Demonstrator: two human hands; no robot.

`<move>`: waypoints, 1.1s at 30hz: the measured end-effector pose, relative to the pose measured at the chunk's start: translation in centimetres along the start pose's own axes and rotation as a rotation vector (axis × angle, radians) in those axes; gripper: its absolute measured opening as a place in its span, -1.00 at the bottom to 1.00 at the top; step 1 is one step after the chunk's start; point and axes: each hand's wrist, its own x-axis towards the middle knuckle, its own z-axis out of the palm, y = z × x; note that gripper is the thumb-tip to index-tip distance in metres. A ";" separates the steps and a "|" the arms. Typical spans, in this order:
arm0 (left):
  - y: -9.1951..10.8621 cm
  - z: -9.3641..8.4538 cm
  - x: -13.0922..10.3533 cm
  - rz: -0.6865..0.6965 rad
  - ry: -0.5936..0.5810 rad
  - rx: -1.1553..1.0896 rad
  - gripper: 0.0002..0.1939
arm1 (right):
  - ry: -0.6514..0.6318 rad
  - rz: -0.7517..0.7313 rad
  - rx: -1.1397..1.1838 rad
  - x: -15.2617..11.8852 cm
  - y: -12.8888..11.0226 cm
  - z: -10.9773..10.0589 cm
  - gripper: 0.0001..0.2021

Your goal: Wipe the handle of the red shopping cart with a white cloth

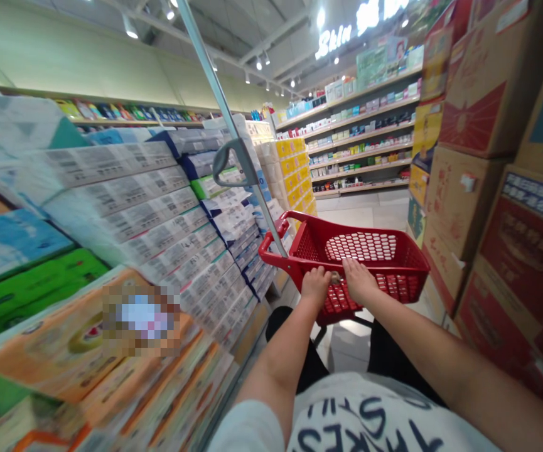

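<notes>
A red plastic shopping basket (370, 267) with mesh walls stands in the aisle just ahead of my body. My left hand (316, 287) has its fingers curled over the basket's near rim. Close beside it, my right hand (360, 280) grips the same rim, fingers over the edge. A long metal pole (265, 210) rises from the basket's left end, slanting up and left. Partway along the pole sits a grey loop handle (234, 164), which neither hand touches. Below the basket, dark frame parts show between my legs.
Stacked tissue packs (153, 201) line the left side, with orange packs (96, 339) nearest. Yellow packs (294, 176) stand farther along. Cardboard cartons (473, 201) are piled high on the right. Beyond the pale floor (370, 207), stocked shelves (360, 132) cross the back.
</notes>
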 end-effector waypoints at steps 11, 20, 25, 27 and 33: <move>-0.5 0.9 -0.4 -0.057 -0.051 -0.042 -0.77 | -0.049 0.017 -0.001 -0.2 -0.2 -0.5 -0.30; -1.1 1.5 -1.2 -0.047 0.076 -0.002 -0.77 | -0.058 0.013 -0.021 -0.3 -0.3 -0.8 -0.32; -1.0 1.6 -1.6 -0.065 -0.009 0.004 -0.81 | -0.041 0.012 0.012 -0.4 -0.2 -0.7 -0.30; -1.0 1.4 -1.6 -0.032 0.040 -0.007 -0.78 | -0.031 0.006 0.014 -0.4 -0.2 -0.6 -0.30; -1.0 1.2 -1.6 -0.039 0.072 0.020 -0.74 | -0.069 0.017 -0.004 -0.5 -0.1 -0.9 -0.29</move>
